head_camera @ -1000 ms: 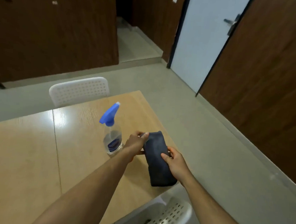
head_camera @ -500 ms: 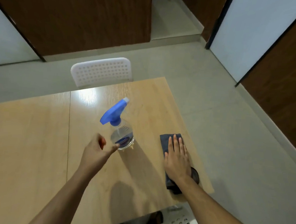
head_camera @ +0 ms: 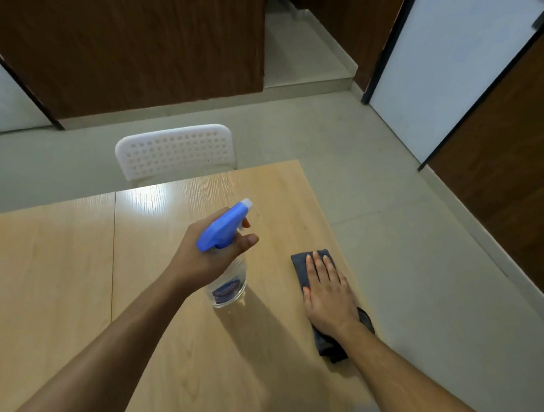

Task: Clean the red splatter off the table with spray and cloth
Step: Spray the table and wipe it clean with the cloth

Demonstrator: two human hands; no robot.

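A clear spray bottle (head_camera: 227, 286) with a blue trigger head stands on the light wooden table (head_camera: 53, 272). My left hand (head_camera: 207, 256) grips its neck just under the blue head. A dark grey folded cloth (head_camera: 299, 264) lies near the table's right edge. My right hand (head_camera: 329, 292) rests flat on it with straight fingers and covers most of it. No red splatter shows on the visible tabletop.
A white perforated chair (head_camera: 175, 152) is tucked at the table's far side. The right table edge runs close to the cloth, with tiled floor (head_camera: 419, 278) beyond. Brown wooden panels and a pale door (head_camera: 448, 67) stand further back.
Both hands held the cloth a second ago. My right hand has laid it flat near the table edge; my left hand has let go, reached over and closed round the spray bottle's neck.
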